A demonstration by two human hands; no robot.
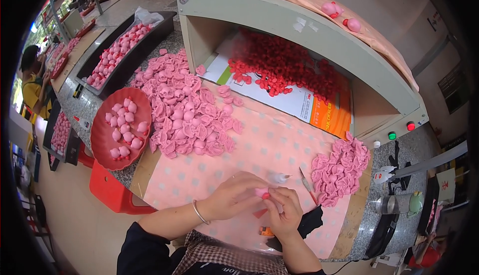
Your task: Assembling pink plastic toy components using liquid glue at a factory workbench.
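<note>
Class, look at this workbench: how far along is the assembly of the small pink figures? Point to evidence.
Done: a red dish holds a dozen or so finished figures. In hand: left hand and right hand hold one pink piece between them. Left: large pile and smaller pile of pink shells.

The cloth (pixel 259 145) lies flat on the worktop (pixel 384 210), and serves as the landmark here. On its far left part sits the large heap of toy pieces (pixel 187 108). Left of the cloth, at the worktop's edge, stands the round tray (pixel 100 140) with small figures (pixel 124 128) in it; behind that tray lies a long tray (pixel 124 70), also filled. Behind the cloth stands the open-fronted box (pixel 299 30), with small beak parts (pixel 289 65) piled inside and two figures on its top. On the cloth's right edge lies a smaller heap (pixel 339 170). On its near edge both hands meet, left hand (pixel 232 195) beside right hand (pixel 284 212), with a tool (pixel 307 183) lying just behind them.
</note>
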